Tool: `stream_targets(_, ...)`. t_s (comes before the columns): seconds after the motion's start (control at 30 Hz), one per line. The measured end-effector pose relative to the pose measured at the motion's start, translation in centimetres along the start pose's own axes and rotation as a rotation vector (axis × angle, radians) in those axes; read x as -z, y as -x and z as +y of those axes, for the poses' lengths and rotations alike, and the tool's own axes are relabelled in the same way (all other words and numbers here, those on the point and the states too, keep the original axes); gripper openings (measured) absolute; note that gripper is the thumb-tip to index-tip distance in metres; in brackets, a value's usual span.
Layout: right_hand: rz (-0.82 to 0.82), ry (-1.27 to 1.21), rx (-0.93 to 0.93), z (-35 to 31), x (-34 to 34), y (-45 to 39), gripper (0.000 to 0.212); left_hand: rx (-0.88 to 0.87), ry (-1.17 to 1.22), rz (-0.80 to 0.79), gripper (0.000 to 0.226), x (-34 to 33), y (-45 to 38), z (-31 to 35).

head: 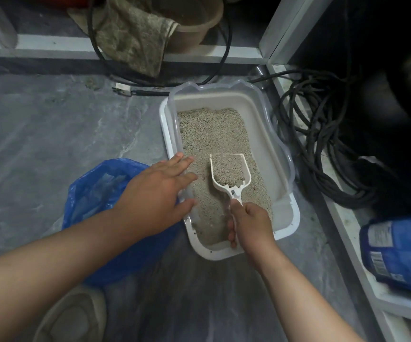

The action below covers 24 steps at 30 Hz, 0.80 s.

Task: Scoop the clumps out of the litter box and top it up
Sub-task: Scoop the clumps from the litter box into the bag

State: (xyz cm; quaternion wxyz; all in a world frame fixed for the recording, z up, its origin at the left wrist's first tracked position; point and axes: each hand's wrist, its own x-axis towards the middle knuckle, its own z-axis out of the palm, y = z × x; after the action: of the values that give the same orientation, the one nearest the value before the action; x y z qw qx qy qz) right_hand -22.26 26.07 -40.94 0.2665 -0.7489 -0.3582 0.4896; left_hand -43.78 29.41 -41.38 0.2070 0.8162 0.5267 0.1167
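two hands at litter box: right hand curled round handle of scoop, loaded w/ loose litter, likely light; left hand spread flat on rim.

Grey marbled floor here, kinda stained. Sitting right on it: the white litter box, a blue plastic bag just beside its left edge, and black cables coiled to the right.
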Motion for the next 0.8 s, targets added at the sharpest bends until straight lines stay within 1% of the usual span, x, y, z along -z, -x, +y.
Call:
stream_targets(0.2, -0.001, -0.053, -0.030, 1.0, 0.7, 1.4, 0.032, 0.025, 0.026, -0.007, 0.059, 0.2, -0.1, 0.6)
stream_targets(0.43, -0.003, 0.029, -0.032, 2.3, 1.1, 2.3, 0.036, 0.056, 0.002, -0.026, 0.059, 0.1, -0.4, 1.3)
stream_targets(0.6, 0.025, -0.018, -0.065, 3.8, 0.9, 2.3, 0.034, 0.075, 0.011, -0.042, 0.059, 0.2, -0.6, 1.6)
stream_targets(0.8, 0.020, -0.016, -0.053, 3.8, 1.0, 2.3, 0.035, 0.071, -0.001, -0.063, 0.059, 0.2, -1.0, 2.0)
